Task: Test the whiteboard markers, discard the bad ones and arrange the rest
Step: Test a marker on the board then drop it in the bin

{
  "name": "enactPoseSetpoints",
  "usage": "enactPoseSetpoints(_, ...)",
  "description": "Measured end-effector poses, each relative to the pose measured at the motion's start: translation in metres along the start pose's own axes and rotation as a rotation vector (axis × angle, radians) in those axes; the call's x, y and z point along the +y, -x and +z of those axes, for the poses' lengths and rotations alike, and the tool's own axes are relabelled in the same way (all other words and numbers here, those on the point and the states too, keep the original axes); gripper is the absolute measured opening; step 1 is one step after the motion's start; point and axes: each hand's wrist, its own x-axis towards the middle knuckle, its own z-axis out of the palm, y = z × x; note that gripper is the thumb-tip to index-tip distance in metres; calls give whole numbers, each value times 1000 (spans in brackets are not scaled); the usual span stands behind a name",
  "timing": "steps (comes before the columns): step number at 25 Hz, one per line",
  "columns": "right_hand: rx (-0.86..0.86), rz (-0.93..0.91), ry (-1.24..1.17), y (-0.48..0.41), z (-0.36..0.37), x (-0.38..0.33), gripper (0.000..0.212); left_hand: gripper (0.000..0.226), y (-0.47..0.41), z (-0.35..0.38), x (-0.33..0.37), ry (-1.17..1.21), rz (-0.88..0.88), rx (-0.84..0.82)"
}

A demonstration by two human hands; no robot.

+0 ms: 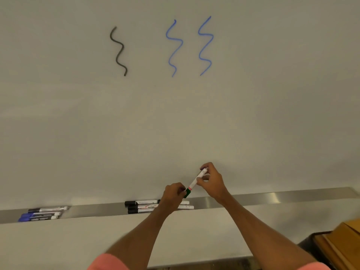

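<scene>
Lower centre of the frame, the left hand (173, 192) pinches the green cap (187, 192) while the right hand (211, 182) grips the marker (195, 181) barrel above the tray (272, 197). A jerky pull could fling the cap away or ink the fingers.

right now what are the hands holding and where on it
One green-capped marker: the right hand grips its white barrel, the left hand pinches the green cap.
</scene>
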Motion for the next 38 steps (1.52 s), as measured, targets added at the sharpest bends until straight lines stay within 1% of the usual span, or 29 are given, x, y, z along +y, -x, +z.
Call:
enactPoseSetpoints(1, 22, 38, -71, 1, -1, -2, 31, 16, 1, -6, -3, 28, 27, 12)
enactPoseSetpoints(3, 63, 118, -216, 2, -1, -5, 28, 21, 5, -19, -6, 72, 77, 5)
enactPoseSetpoints(5, 50, 185, -311, 3, 1, -7, 25, 24, 3, -31, -9, -15, 142, -10)
enactPoseSetpoints(6, 27, 188, -274, 2, 3, -9, 23, 22, 1, -36, -10, -78, 171, -26)
enactPoseSetpoints(7, 12, 154, -120, 2, 5, -9, 21, 22, -1, -40, -11, -152, 186, -51)
enactPoseSetpoints(8, 4, 80, 133, 2, 7, -10, 18, 22, -3, -46, -12, -233, 190, -76)
enactPoseSetpoints(9, 18, -49, 422, 2, 9, -11, 18, 23, -5, -50, -12, -315, 184, -95)
enactPoseSetpoints(10, 20, -194, 662, 2, 13, -11, 21, 23, -7, -53, -12, -379, 181, -105)
enactPoseSetpoints(11, -16, -322, 818, 1, 18, -13, 26, 24, -8, -55, -12, -428, 189, -105)
enactPoseSetpoints(12, -84, -400, 907, 1, 25, -16, 31, 25, -8, -56, -12, -458, 207, -97)
enactPoseSetpoints(13, -164, -435, 941, 1, 33, -21, 33, 25, -7, -56, -13, -473, 232, -86)
enactPoseSetpoints(15, -280, -455, 941, -1, 46, -29, 32, 27, -5, -57, -12, -452, 288, -69)
enactPoseSetpoints(19, -331, -469, 963, 1, 59, -35, 26, 28, -2, -67, -17, -431, 372, -35)
enactPoseSetpoints(23, -292, -470, 975, 2, 69, -45, 29, 31, -3, -82, -28, -473, 443, -27)
enactPoseSetpoints(25, -256, -482, 1001, 2, 72, -48, 34, 31, -3, -93, -31, -483, 443, -27)
enactPoseSetpoints(28, -209, -521, 1021, -2, 76, -55, 41, 30, -3, -108, -42, -547, 499, 14)
enactPoseSetpoints(29, -202, -519, 971, -4, 79, -59, 43, 28, -1, -113, -43, -547, 516, 67)
enactPoseSetpoints(31, -169, -459, 775, -8, 88, -78, 48, 20, 4, -125, -43, -527, 593, 205)
enactPoseSetpoints(32, -141, -451, 682, -10, 92, -90, 46, 19, 5, -132, -42, -528, 643, 289)
enactPoseSetpoints(34, -64, -521, 585, -19, 101, -112, 37, 31, 8, -150, -37, -532, 689, 442)
enactPoseSetpoints(36, 7, -573, 512, -32, 109, -140, 38, 40, 6, -174, -27, -519, 698, 577)
enactPoseSetpoints(38, 30, -621, 415, -45, 115, -173, 37, 42, 5, -205, -14, -518, 691, 703)
